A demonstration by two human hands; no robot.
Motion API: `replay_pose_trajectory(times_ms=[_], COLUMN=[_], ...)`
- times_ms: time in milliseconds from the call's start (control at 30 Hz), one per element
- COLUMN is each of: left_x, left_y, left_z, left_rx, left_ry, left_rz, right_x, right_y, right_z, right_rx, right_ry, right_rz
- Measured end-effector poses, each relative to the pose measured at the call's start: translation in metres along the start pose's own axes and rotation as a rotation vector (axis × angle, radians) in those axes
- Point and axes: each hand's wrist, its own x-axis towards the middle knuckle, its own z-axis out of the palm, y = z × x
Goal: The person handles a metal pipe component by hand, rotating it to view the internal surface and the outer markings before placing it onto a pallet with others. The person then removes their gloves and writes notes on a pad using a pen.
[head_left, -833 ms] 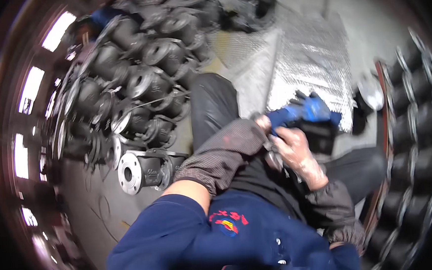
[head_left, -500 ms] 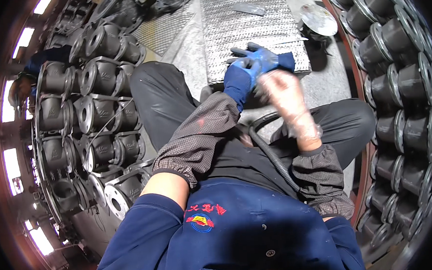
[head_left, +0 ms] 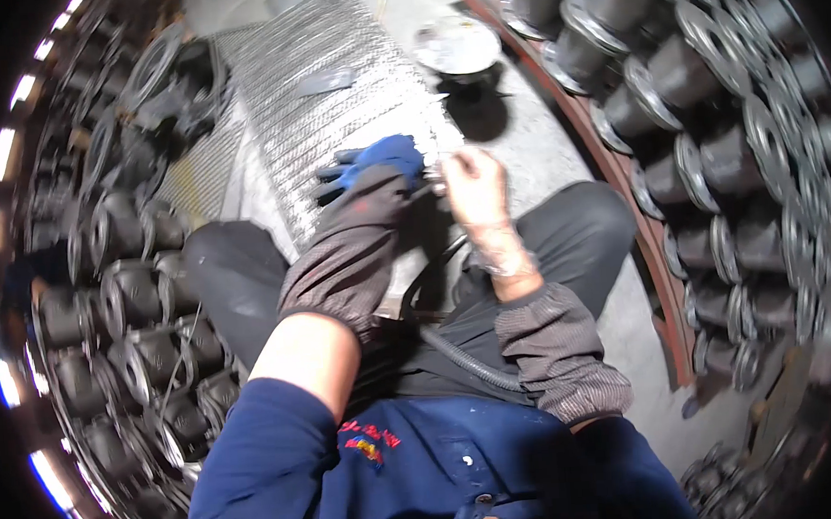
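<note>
Near the front edge of the ridged silvery pad, my left hand (head_left: 402, 156), mostly hidden by its grey checked sleeve, seems closed around a blue work glove (head_left: 353, 166). The glove's dark fingers stick out to the left. My right hand (head_left: 476, 184) is raised just right of it, fingers curled together in a pinch. Wrinkled clear plastic (head_left: 503, 252) covers its wrist. Something pale is by the right fingertips, too blurred to name. The two hands are slightly apart.
A flat grey piece (head_left: 326, 81) lies on the silvery pad (head_left: 297, 38). Beyond my right hand stands a round pale-topped stool (head_left: 458, 46). Flanged metal castings (head_left: 146, 362) are stacked at left, and more behind a red-brown rail (head_left: 569, 122) at right. A grey corrugated hose (head_left: 469, 359) crosses my lap.
The whole view has turned, so the pad now slants to the left. My right hand has drawn away from the blue glove, to its right, with fingers pinched.
</note>
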Motion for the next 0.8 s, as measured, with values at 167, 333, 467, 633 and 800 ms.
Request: replay_pose_trajectory(times_ms=[167, 333, 467, 633, 800], left_x=[-0.027, -0.101, -0.127, -0.17, -0.181], left_y=[-0.047, -0.045, -0.07, -0.065, -0.042], left_z=[-0.006, -0.043, -0.013, -0.026, -0.031], left_rx=[-0.931, -0.859, -0.805, -0.904, -1.011], left_ry=[0.134, 0.208, 0.345, 0.262, 0.282], left_rz=[-0.201, 0.0, 0.298, 0.312, 0.269], right_x=[-0.01, -0.025, -0.04, -0.041, -0.041], right_y=[-0.018, -0.025, -0.033, -0.016, -0.051], right_z=[0.029, 0.033, 0.052, 0.084, 0.058], right_rx=[-0.187, -0.286, 0.038, -0.029, 0.304], right_ry=[0.098, -0.038, -0.379, -0.383, -0.562], right_rz=[-0.029, -0.058, 0.172, 0.109, 0.34])
